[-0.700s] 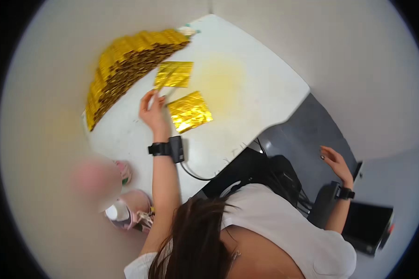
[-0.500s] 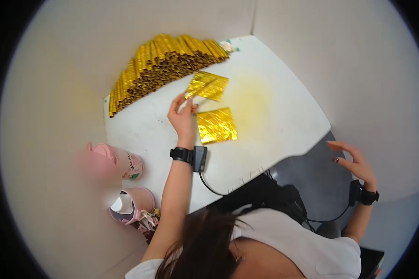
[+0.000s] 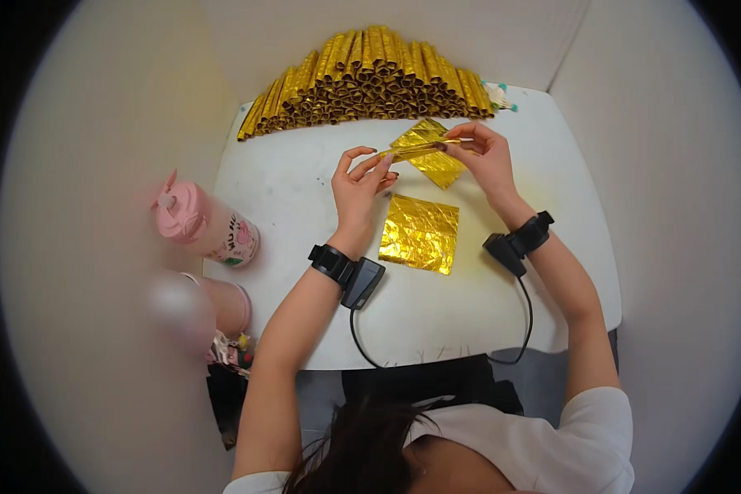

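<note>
- I see a thin rolled stick of crinkled gold foil (image 3: 420, 151) held level above the white tabletop (image 3: 305, 189), a little short of the far wall.
- My right hand (image 3: 484, 156) has its grip pinched shut on the stick's right end, fingertips pressed together.
- My left hand (image 3: 361, 185) has thumb and fingers parted round the stick's left end; I cannot tell whether they press on it.
- Under the stick lies a flat gold foil square (image 3: 433, 154) turned like a diamond; a second flat gold foil sheet (image 3: 420, 233) lies nearer me, between my wrists, apart from the first.
- A long heap of finished gold foil rolls (image 3: 369, 78) lines the far edge against the wall.
- Bare tabletop lies left of my left hand and along the near edge; walls close in behind and to the right.
- A pink lidded drinking bottle (image 3: 206, 226) lies off the left edge, lid shut, contents hidden.
</note>
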Motion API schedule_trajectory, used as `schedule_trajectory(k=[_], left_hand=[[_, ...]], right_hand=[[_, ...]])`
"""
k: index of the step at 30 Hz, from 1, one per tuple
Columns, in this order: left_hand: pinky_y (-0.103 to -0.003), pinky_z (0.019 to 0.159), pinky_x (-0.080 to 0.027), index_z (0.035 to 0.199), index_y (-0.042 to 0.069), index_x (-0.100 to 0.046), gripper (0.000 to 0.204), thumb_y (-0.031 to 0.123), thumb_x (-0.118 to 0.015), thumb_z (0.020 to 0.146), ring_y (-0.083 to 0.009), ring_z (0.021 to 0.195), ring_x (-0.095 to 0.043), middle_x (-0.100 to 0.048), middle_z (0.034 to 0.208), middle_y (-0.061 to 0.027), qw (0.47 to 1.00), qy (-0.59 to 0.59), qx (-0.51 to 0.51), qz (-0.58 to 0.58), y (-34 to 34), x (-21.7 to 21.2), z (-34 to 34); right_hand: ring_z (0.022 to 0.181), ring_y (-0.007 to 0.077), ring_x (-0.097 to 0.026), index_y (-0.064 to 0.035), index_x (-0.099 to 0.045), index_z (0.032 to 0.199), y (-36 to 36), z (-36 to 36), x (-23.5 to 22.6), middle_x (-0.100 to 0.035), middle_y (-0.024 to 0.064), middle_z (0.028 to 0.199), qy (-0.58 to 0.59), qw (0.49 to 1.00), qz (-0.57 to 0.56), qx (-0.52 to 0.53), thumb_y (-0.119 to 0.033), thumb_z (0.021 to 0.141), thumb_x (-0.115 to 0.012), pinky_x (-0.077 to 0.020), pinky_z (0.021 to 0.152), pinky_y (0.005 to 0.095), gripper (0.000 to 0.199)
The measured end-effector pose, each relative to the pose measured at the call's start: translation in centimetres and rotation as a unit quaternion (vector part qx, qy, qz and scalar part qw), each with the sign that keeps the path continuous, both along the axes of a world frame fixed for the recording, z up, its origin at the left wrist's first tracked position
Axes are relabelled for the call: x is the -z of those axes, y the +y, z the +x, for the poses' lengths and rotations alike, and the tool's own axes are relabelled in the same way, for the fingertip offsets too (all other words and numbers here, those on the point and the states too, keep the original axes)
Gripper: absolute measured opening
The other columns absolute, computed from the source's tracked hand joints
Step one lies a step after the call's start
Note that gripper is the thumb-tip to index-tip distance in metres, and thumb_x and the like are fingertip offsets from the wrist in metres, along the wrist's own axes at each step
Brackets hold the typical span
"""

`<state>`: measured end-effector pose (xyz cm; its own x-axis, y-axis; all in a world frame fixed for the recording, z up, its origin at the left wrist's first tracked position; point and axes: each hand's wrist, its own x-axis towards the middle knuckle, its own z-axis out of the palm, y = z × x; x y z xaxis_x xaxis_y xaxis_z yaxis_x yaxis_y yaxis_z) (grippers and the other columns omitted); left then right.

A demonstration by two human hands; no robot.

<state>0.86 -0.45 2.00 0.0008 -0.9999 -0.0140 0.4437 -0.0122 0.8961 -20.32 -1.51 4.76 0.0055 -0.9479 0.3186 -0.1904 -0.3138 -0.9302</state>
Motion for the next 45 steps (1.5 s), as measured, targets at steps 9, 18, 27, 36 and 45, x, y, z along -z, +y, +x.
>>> schedule_trajectory(k=[9, 18, 27, 36, 45], left_hand=[[-0.023, 0.071, -0.054, 0.102, 0.009, -0.052, 0.024, 0.01, -0.07, 0.087, -0.0102, 0.074, -0.063, -0.066, 0.093, -0.0059, 0.999, -0.046, -0.01, -0.009, -0.3, 0.2, 0.2], [-0.023, 0.068, -0.054, 0.104, 0.007, -0.057, 0.021, 0.008, -0.07, 0.087, -0.0088, 0.073, -0.062, -0.066, 0.09, -0.0035, 0.995, -0.095, -0.01, -0.021, -0.4, 0.5, -0.7], [-0.023, 0.068, -0.056, 0.113, 0.001, -0.063, 0.028, 0.009, -0.07, 0.087, -0.0118, 0.074, -0.066, -0.068, 0.1, -0.0086, 0.996, -0.085, -0.032, -0.027, -0.6, 0.8, -0.3], [-0.024, 0.073, -0.056, 0.11, 0.001, -0.064, 0.021, 0.009, -0.065, 0.091, -0.0145, 0.083, -0.067, -0.067, 0.104, -0.0098, 0.983, -0.166, 0.004, -0.073, 0.0, -0.2, -1.6], [-0.026, 0.039, -0.024, 0.064, 0.005, -0.053, 0.073, 0.063, -0.022, 0.097, -0.0138, 0.035, -0.025, -0.036, 0.042, -0.0043, 0.993, 0.068, 0.078, -0.064, -1.1, 0.9, 1.9]], right_hand=[[0.084, 0.0109, -0.065, -0.0027, -0.054, 0.088, 0.0, 1.9, 2.8, -0.067, 0.0087, 0.098, -0.269, 0.962, 0.027, 0.039, 0.0, 0.081, -0.073, -0.0515, 0.073, 0.021, 0.02], [0.079, 0.0067, -0.063, 0.0016, -0.065, 0.096, -0.7, 0.6, 4.0, -0.069, 0.0058, 0.088, -0.252, 0.963, 0.076, 0.064, -0.008, 0.083, -0.074, -0.0495, 0.069, 0.0183, 0.019], [0.081, 0.0079, -0.064, 0.0038, -0.068, 0.101, -0.8, 0.7, 4.4, -0.069, 0.0062, 0.091, -0.235, 0.97, 0.057, 0.037, -0.011, 0.09, -0.067, -0.0523, 0.076, 0.02, 0.019], [0.076, 0.0036, -0.059, -0.0017, -0.065, 0.093, -1.1, 0.7, 4.4, -0.066, -0.0002, 0.085, -0.22, 0.973, 0.044, 0.062, -0.016, 0.092, -0.065, -0.047, 0.071, 0.0187, 0.014], [0.075, 0.0078, -0.064, -0.0037, -0.064, 0.091, -1.0, 0.4, 4.3, -0.065, 0.0004, 0.085, -0.233, 0.969, 0.055, 0.068, -0.02, 0.094, -0.063, -0.0455, 0.067, 0.0205, 0.016]])
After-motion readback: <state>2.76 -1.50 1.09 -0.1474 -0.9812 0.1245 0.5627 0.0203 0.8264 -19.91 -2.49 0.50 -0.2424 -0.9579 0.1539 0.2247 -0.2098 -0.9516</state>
